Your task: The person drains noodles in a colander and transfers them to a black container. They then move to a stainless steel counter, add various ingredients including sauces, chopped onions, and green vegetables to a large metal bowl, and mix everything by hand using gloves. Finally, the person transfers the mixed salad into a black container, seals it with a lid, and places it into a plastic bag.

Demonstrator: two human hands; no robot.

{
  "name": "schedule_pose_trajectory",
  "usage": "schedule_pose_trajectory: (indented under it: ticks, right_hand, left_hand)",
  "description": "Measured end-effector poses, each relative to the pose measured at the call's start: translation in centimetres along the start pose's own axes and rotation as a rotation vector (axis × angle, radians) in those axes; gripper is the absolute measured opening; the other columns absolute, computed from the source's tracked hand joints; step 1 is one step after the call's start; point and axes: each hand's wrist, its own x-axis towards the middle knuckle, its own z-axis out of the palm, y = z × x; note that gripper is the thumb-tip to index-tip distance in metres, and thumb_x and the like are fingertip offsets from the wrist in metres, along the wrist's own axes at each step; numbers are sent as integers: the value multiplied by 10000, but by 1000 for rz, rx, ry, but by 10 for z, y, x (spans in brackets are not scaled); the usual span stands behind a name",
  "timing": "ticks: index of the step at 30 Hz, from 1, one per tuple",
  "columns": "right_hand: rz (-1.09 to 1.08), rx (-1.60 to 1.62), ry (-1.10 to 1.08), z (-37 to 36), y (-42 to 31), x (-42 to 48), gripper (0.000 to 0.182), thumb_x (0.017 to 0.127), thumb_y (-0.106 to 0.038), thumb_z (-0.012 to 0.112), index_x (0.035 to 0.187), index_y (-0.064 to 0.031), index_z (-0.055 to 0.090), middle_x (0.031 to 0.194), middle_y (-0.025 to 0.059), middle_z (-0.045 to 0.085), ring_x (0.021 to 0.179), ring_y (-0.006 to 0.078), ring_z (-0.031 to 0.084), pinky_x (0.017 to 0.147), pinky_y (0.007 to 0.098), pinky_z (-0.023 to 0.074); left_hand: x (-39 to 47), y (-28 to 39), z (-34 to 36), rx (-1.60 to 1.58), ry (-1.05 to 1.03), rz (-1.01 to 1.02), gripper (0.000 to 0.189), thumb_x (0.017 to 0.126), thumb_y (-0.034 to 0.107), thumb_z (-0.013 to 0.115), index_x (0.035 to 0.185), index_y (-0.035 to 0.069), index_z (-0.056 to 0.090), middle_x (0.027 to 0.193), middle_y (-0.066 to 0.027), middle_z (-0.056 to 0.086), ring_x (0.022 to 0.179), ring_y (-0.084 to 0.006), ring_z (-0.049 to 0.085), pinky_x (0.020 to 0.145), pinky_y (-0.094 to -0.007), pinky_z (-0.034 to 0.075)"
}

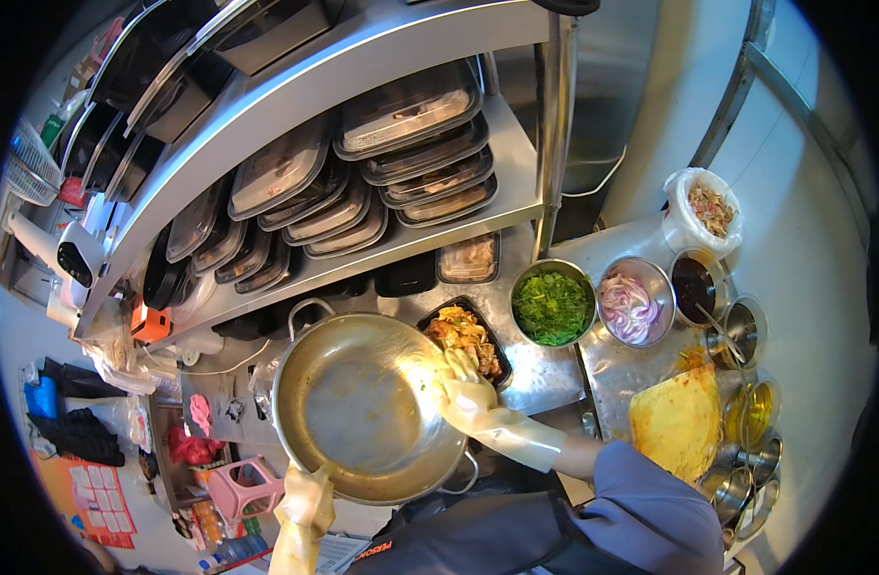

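A wide two-handled metal pan [364, 410], nearly bare inside with a thin oily film, is tilted in front of me. My left hand [306, 496], in a pale glove, grips its near left rim. Gloved as well, my right hand [465, 384] is at the pan's right rim, its fingers over the near edge of a black plastic container [504, 359]. That container is filled with orange-red seasoned food [461, 332]. Whether the right fingers press the food or only lie above it is hard to tell.
Bowls of chopped green herbs [553, 305], sliced red onion [632, 302] and dark sauce [693, 282] stand to the right, beyond a stained yellow cutting board [677, 424]. Lidded containers [418, 115] fill the metal shelf [518, 144] above. A pink stool [245, 489] is lower left.
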Motion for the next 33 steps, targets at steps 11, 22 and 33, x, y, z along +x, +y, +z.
schedule_pose_trajectory:
  ticks: [11, 22, 33]
  right_hand:
    - [553, 1514, 244, -95, 24, 8, 349, 1009, -261, 430, 1176, 18, 554, 1108, 104, 628, 953, 156, 588, 840, 295, 474]
    - [578, 1260, 1300, -201, 26, -278, 366, 979, -229, 474, 1184, 72, 505, 1161, 174, 585, 1040, 244, 587, 938, 353, 479]
    - [647, 968, 1557, -249, 47, -449, 329, 979, -308, 500, 1091, -6, 567, 1079, 118, 615, 955, 180, 583, 870, 328, 482]
  left_hand:
    - [39, -54, -19, -610, -118, -277, 223, 757, -10, 557, 962, -48, 635, 803, -106, 652, 628, -166, 606, 520, -250, 461]
    - [41, 27, 140, -338, -946, 92, 233, 786, 96, 701, 973, -14, 614, 814, -93, 632, 645, -163, 580, 519, -264, 432]
    - [-100, 124, 365, -446, -1323, -62, 250, 910, 51, 501, 1146, -31, 497, 1094, -142, 569, 931, -243, 611, 749, -344, 575]
